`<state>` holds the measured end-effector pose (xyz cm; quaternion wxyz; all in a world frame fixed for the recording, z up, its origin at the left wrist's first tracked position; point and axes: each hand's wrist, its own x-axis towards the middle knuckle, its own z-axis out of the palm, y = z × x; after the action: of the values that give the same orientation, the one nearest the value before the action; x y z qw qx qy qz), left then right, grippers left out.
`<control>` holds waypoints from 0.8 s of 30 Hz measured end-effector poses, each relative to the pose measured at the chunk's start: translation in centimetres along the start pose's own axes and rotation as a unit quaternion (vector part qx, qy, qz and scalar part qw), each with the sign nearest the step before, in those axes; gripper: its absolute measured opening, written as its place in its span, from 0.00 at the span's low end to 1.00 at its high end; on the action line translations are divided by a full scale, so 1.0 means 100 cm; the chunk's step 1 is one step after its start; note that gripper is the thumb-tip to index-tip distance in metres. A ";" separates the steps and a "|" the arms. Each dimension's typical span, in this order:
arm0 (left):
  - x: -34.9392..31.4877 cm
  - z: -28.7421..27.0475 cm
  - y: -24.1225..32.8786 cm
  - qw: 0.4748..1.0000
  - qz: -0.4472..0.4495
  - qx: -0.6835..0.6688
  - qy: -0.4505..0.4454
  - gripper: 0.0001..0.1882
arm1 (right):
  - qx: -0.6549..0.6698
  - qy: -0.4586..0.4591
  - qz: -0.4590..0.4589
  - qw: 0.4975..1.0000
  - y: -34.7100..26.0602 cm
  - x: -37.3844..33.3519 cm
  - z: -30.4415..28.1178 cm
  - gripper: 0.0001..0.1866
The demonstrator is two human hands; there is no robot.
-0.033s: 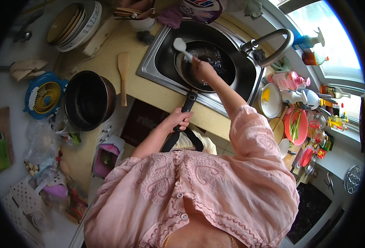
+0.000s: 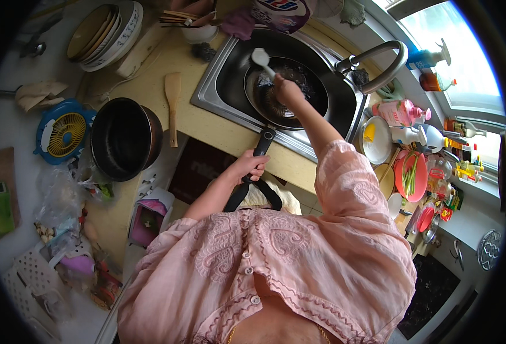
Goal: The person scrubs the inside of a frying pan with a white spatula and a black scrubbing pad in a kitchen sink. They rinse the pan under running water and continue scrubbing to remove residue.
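A dark frying pan lies tilted in the steel sink, wet and shiny inside. Its black handle reaches over the sink's front edge toward me. My left hand is wrapped round the end of that handle. Over the pan, my right hand is closed on a white-handled brush. The wide white end of the brush points up to the far left. Below my fingers, what look like bristles rest on the pan's inner surface, partly hidden by the hand.
A curved faucet arches over the sink's right side. Left of the sink lie a wooden spatula and a deep dark pot. Stacked plates stand at the far left. Along the right are a white plate, a red basin and several bottles.
My right hand and the brush have shifted slightly to the right and toward me over the pan. The left hand keeps its hold on the handle.
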<state>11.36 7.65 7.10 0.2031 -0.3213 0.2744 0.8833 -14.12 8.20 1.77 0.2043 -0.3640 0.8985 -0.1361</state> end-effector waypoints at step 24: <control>-0.001 0.004 0.002 1.000 0.007 -0.010 -0.006 0.10 | -0.322 -0.041 0.047 0.945 0.048 -0.022 -0.045 0.27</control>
<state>11.17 7.69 7.52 0.1955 -0.3158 0.2660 0.8895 -17.68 13.50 4.46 0.1189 -0.3730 0.9013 0.1855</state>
